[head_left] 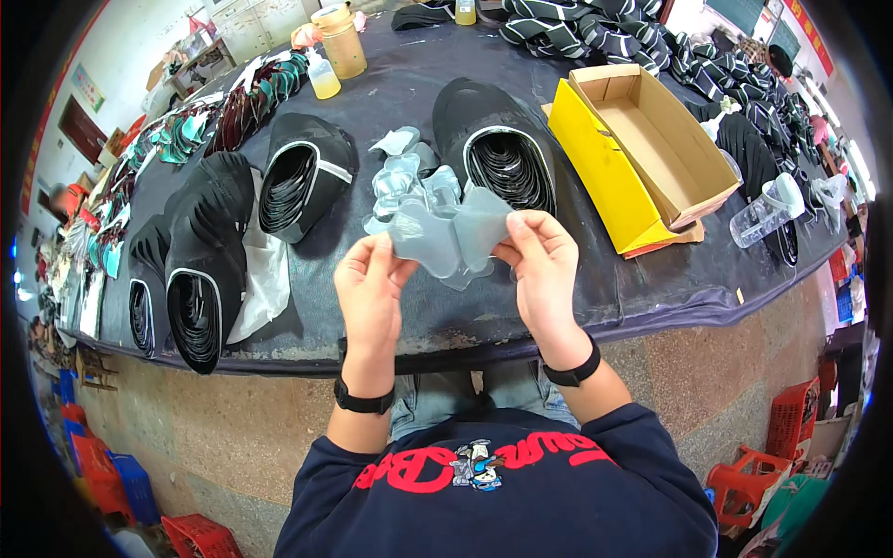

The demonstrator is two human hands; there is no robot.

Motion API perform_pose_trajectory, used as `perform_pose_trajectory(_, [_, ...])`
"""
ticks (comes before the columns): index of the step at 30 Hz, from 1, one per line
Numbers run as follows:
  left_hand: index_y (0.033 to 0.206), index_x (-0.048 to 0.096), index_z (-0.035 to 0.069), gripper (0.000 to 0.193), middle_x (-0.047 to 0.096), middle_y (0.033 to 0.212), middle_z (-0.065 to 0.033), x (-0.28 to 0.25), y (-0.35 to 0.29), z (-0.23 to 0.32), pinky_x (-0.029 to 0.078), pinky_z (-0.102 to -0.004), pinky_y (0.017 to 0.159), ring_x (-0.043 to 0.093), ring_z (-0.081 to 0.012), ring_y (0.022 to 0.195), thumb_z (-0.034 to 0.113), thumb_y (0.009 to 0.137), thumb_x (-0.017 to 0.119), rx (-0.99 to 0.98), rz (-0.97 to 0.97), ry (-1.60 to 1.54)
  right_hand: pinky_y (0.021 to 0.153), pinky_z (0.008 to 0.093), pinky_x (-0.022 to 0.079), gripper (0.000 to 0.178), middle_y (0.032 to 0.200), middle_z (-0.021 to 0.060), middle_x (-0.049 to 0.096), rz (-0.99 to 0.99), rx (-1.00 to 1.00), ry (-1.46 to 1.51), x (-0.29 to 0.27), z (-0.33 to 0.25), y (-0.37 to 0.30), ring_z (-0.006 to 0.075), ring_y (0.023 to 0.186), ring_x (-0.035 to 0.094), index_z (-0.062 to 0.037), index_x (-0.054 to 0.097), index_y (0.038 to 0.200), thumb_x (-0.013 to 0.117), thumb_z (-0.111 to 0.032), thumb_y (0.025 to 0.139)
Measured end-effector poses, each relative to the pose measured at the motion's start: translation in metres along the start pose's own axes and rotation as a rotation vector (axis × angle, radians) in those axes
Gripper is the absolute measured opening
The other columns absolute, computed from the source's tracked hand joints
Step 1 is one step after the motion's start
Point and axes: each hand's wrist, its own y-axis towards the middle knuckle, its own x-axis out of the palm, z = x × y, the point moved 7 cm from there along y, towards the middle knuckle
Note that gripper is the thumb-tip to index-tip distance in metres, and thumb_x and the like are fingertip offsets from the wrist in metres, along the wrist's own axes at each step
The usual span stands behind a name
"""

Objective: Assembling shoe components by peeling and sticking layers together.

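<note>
My left hand (370,284) pinches the left edge of a thin, translucent plastic piece (430,238) with curved lobes, between thumb and fingers. The right edge is pinched by my right hand (543,279), so the piece spans the gap between both hands above the near part of the table. Whether it is one piece or two overlapping ones I cannot tell. Just behind it lies a loose pile of similar clear pieces (400,177). Nested stacks of black fabric shoe uppers stand around: one (479,112) behind my right hand, another (321,153) beyond my left.
More black upper stacks (212,214) lie at the left on white sheeting (268,284). A yellow cardboard box (595,158) stands at the right, near a clear plastic cup (758,219). Farther back are a glue bottle (323,76) and heaped striped black pieces (595,37).
</note>
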Motion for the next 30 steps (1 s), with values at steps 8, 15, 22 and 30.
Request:
perform_pose_trajectory(8, [0.11, 0.054, -0.002, 0.034, 0.058, 0.105, -0.0172, -0.056, 0.009, 0.024, 0.044, -0.0367, 0.083, 0.057, -0.0295, 0.096, 0.012, 0.079, 0.061, 0.369, 0.299, 1.439, 0.057, 0.0201, 0.041, 0.013, 0.077, 0.003, 0.061, -0.09, 0.099, -0.039, -0.006, 0.0, -0.001, 0.007, 0.065, 0.054, -0.0024, 0.061, 0.088, 0.055, -0.014, 0.088])
perform_pose_trajectory(15, [0.112, 0.053, 0.001, 0.038, 0.054, 0.115, -0.0117, 0.031, -0.001, 0.011, 0.041, -0.031, 0.086, 0.05, -0.0192, 0.108, 0.01, 0.077, 0.066, 0.18, -0.236, 0.541, 0.053, 0.0189, 0.037, 0.013, 0.074, -0.0002, 0.057, -0.081, 0.418, 0.156, 0.006, 0.013, -0.013, 0.007, 0.061, 0.051, -0.0042, 0.056, 0.09, 0.05, -0.015, 0.09])
perform_pose_trajectory(22, [0.096, 0.062, -0.003, 0.022, 0.063, 0.08, -0.0032, 0.015, 0.0, -0.022, 0.046, -0.0231, 0.068, 0.058, -0.0086, 0.076, 0.002, 0.075, 0.066, -0.288, -0.358, 0.492, 0.034, 0.0206, 0.025, 0.017, 0.082, 0.0074, 0.058, -0.012, 0.217, 0.163, -0.027, -0.015, 0.002, 0.0066, 0.037, 0.035, -0.0039, 0.049, 0.094, 0.042, -0.019, 0.095])
perform_pose_trajectory(30, [0.103, 0.059, 0.009, 0.036, 0.045, 0.117, -0.0118, 0.037, -0.003, -0.014, 0.036, -0.0418, 0.082, 0.044, -0.0277, 0.105, 0.021, 0.071, 0.069, 0.441, -0.064, 1.921, 0.073, 0.0309, 0.051, 0.018, 0.086, 0.0151, 0.061, 0.121, -0.074, 0.225, -0.072, -0.07, 0.004, 0.0242, 0.074, 0.063, -0.0014, 0.053, 0.088, 0.045, -0.018, 0.092])
